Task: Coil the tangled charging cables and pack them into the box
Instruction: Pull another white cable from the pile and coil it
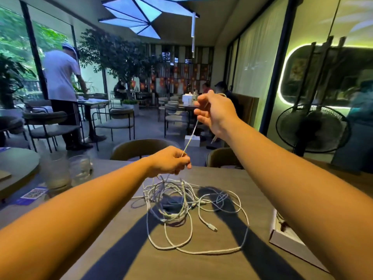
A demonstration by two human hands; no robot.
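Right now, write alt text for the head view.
Two hands stretch a white cable taut above a wooden table: left hand low, right hand raised. A tangle of white cables lies below, an open white box at right.

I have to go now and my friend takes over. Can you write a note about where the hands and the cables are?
Left hand and right hand: both pinch one white cable, pulled straight between them above the table.
The tangled cables lie loose on the table below.
The box sits open at the right edge.
Done: no coil visible yet.
Left: untangle, coil, pack all.
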